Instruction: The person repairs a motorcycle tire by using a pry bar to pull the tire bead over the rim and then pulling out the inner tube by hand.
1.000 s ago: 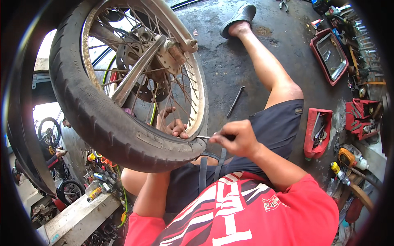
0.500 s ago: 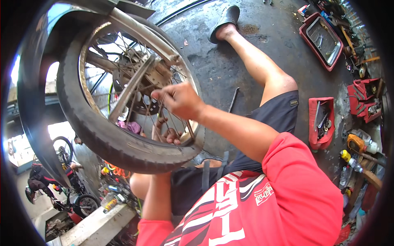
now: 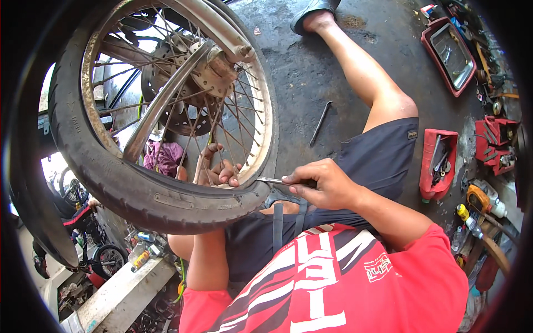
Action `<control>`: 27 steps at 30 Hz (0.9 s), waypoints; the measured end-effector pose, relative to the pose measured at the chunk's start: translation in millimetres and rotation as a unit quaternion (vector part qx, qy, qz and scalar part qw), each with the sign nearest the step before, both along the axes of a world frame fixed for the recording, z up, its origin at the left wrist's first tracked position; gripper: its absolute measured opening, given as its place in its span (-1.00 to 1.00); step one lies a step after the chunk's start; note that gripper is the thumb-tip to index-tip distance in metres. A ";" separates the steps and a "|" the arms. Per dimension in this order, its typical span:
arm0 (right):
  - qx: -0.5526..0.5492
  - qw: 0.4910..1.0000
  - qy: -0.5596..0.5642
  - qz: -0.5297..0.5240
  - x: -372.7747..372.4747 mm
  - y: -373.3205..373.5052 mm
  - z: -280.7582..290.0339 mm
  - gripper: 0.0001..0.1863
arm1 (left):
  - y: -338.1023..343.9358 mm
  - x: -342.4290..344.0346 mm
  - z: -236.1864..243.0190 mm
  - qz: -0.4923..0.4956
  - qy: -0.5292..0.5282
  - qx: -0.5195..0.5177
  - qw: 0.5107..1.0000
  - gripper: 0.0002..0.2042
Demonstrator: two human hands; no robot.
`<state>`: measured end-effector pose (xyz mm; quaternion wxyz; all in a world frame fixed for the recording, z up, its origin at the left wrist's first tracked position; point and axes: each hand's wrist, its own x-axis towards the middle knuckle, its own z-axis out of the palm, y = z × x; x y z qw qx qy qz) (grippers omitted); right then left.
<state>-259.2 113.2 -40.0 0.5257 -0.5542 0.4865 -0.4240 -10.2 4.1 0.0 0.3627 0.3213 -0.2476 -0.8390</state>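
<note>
At left of the frame, one spoked wheel [image 3: 208, 86], its top cut off.
Lower centre, the right hand [image 3: 322, 183] clenches its fingers on one metal lever [image 3: 270, 180], tip hard to make out; the left hand [image 3: 219, 169], partly hidden by the tyre [image 3: 111, 176], curls its fingers, grasp impossible to tell.

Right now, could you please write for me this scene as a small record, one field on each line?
Left hand: fingers partly curled, just inside the wheel rim
Right hand: grips a thin metal tool
Tool tip: at the edge of the dark tyre
Beyond the wheel: purple cloth
Floor: dark rod lying on it
Right side: red container with metal pieces inside
</note>
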 end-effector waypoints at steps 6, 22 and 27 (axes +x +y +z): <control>-0.124 0.984 0.024 -0.126 48.7 32.5 -22.5 -0.76 | -0.9 -1.7 0.2 -0.009 0.016 -0.016 1.000 -0.17; -0.173 0.976 0.064 -0.114 9.4 -45.7 -9.1 -0.58 | -3.0 0.5 7.2 -0.018 0.001 0.018 1.000 -0.17; -0.072 0.975 -0.036 -0.206 32.1 -115.9 -30.8 -0.51 | -8.3 15.4 -3.3 -0.021 0.007 0.003 1.000 -0.17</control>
